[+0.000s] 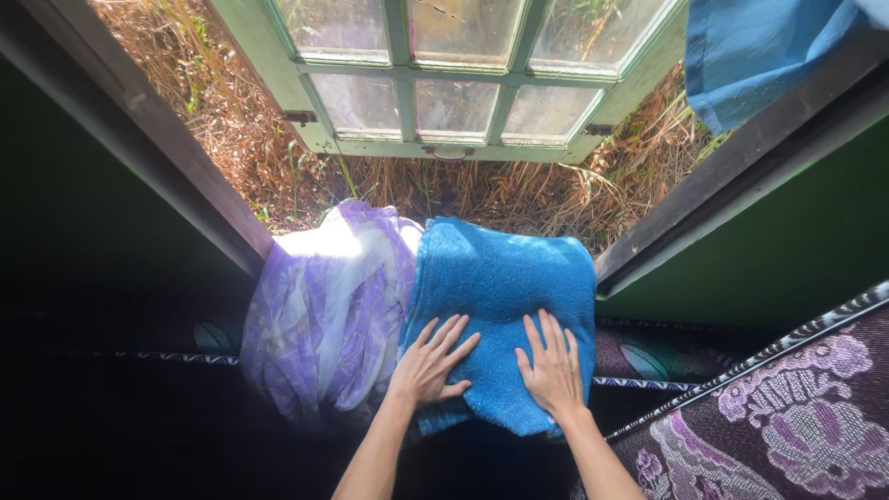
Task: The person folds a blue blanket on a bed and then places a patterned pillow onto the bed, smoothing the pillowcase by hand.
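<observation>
Both palms are pressing flat, fingers spread and gripping nothing, the left hand and right hand lying side by side on the blue towel, which is draping directly beneath and beyond them over the windowsill (its length running away from the fingertips), a purple patterned cloth bunching just left of the left hand.

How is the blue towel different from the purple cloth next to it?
The blue towel is one plain colour and looks thick and fuzzy; the purple cloth is patterned with white and looks thin and shiny. The towel lies flat under the left hand and right hand; the cloth is bunched up, untouched. Both hang over the window sill.
</observation>
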